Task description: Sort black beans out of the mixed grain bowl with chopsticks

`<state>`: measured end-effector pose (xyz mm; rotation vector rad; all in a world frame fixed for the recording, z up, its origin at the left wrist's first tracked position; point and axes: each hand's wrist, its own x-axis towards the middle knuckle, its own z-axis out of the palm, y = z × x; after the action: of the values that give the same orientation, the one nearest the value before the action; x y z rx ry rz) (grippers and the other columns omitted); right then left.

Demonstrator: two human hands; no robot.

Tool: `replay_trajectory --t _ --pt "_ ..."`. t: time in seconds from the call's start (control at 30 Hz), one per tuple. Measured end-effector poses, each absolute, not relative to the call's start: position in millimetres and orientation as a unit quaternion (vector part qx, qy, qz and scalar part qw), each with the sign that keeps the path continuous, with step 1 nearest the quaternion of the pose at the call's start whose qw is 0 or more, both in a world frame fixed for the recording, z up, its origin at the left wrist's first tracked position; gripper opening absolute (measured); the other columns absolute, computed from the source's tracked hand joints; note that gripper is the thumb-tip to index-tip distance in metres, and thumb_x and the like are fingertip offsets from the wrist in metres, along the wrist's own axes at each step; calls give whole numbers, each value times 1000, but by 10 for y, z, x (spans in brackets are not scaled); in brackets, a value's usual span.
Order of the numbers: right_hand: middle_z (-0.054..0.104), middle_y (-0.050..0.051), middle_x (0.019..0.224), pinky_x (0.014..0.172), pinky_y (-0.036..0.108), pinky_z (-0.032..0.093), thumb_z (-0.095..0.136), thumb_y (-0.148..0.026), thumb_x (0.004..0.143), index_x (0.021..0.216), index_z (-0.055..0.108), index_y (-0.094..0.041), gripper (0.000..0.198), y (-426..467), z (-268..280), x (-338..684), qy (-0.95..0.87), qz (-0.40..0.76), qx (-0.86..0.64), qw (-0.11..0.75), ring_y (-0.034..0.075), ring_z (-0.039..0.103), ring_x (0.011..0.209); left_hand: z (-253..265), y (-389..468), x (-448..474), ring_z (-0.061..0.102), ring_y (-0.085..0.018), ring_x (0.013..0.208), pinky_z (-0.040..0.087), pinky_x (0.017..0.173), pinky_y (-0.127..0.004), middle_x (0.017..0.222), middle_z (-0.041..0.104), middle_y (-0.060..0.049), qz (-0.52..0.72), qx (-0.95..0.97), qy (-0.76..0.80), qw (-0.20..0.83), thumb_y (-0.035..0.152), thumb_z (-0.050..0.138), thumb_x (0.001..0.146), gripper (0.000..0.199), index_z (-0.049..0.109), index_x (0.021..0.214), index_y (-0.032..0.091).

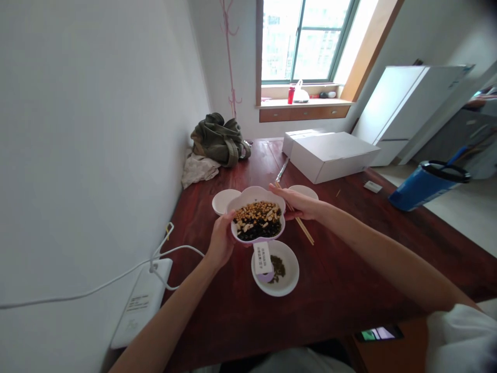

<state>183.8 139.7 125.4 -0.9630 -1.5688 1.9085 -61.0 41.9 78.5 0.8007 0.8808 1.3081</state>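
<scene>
My left hand (223, 235) grips the left side of a flower-shaped white and lilac bowl (256, 194), and my right hand (301, 203) is on its right side. Tilted toward me, the bowl shows yellow beans, pale nuts and black seeds (259, 228). A printed white label (262, 257) hangs at its near edge, over a white plate (292, 280) with small greenish-brown seeds (277, 268). Wooden chopsticks (305, 230) run beneath my right hand; whether it holds them I cannot tell. Two more white dishes, one left (223, 201) and one right (305, 191), are partly covered.
White boxes (334, 153) stand at the back of the red-brown table (221, 316), with a green bag (221, 137) at back left. A blue tumbler (425, 186) is at right. A white power strip (142, 305) and cables lie along the left wall. A phone (380, 333) shows below the front edge.
</scene>
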Motion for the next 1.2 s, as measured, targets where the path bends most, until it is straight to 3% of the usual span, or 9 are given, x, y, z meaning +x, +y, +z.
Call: replay_trajectory --t 0.17,0.27,0.37,0.5,0.7,0.8,0.9,1.1,1.2 --pt "68 3 71 41 24 16 39 -96 101 93 69 -18 84 1097 1049 2083 -683 530 -432 257 8 38 44 829 460 -600 84 -28 82 70 64 -33 93 86 -8 651 305 396 571 48 96 74 50 77 105 13" --pt "79 9 89 60 25 40 76 -73 96 95 76 -17 56 735 932 2258 -737 450 -461 205 16 64 71 837 510 -611 84 -26 80 72 69 -33 86 85 -5 706 267 386 531 44 94 68 44 77 96 15" --pt "84 9 97 73 29 43 72 -52 104 106 80 -20 33 431 872 2302 -791 380 -475 67 22 73 85 822 558 -640 80 -19 67 72 68 -30 83 84 -2 736 230 384 508 38 90 65 35 77 88 16" --pt "75 5 76 67 29 38 60 -35 107 78 64 -19 33 358 889 2306 -802 358 -478 10 16 66 71 798 599 -683 76 -14 60 71 69 -27 77 82 1 741 188 387 516 31 84 72 23 74 87 16" --pt "56 -1 65 58 28 29 51 -34 113 72 59 -17 45 616 1017 2764 -778 312 -545 -11 10 45 61 759 641 -712 77 -15 65 71 71 -26 80 83 -1 759 183 363 508 31 85 77 21 75 90 17" --pt "66 -1 80 62 25 48 59 -40 117 91 72 -14 39 697 1183 3010 -772 268 -575 -31 12 60 68 715 650 -711 78 -15 69 69 68 -24 82 82 -1 769 194 348 500 35 90 73 27 76 87 17" --pt "78 7 123 88 38 70 74 -47 112 125 77 -18 32 775 1436 3069 -782 204 -588 -34 22 77 102 692 650 -718 79 -16 76 69 67 -23 89 84 -1 785 191 334 486 39 96 69 35 77 90 18" --pt "84 13 121 91 33 63 62 -40 117 120 81 -19 28 672 1599 2355 -834 98 -543 -3 27 82 111 749 664 -749 73 -14 65 66 60 -23 77 79 2 806 204 349 432 59 106 63 56 75 87 19" --pt "73 28 155 81 39 66 62 -19 107 157 64 -6 52 446 1349 1666 -932 7 -358 -51 33 87 108 757 684 -783 75 -14 65 66 59 -23 78 80 2 813 213 352 411 60 105 66 57 74 89 19"
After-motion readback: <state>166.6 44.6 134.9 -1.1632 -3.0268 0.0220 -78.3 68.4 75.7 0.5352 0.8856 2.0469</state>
